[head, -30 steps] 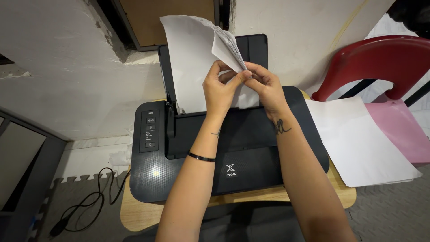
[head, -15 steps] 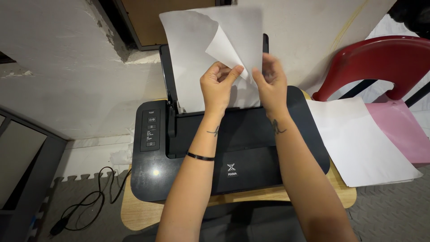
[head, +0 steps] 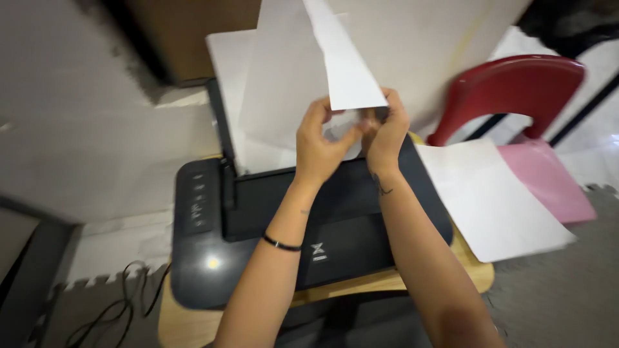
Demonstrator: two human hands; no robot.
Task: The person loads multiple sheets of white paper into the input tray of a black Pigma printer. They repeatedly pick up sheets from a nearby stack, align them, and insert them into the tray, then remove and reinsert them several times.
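The white sheet [head: 303, 71] stands above the rear tray of the black printer [head: 335, 225], at about 12 o'clock from the hands. One corner of it is folded forward and hangs as a pointed flap. The left hand [head: 320, 149] and the right hand [head: 385, 132] meet at the lower edge of this flap; the fingers of each are pressed together and pinch the paper, and the fingertips of the two hands almost touch. More white paper [head: 225, 77] stands behind in the tray, its left edge free at 10 o'clock.

The printer lies on a small wooden table [head: 471, 270], and it covers most of the top; only narrow wood strips show at 6 o'clock and 4 o'clock. At 3 o'clock a loose stack of white sheets [head: 490, 200] hangs over the table edge, with a pink folder [head: 548, 180] beside it on a red plastic chair [head: 509, 90]. At 8 o'clock a black cable [head: 109, 309] lies on the grey foam floor mat [head: 554, 303]. A pale rough wall [head: 84, 129] closes the far side, so open room is mostly to the left of the printer.
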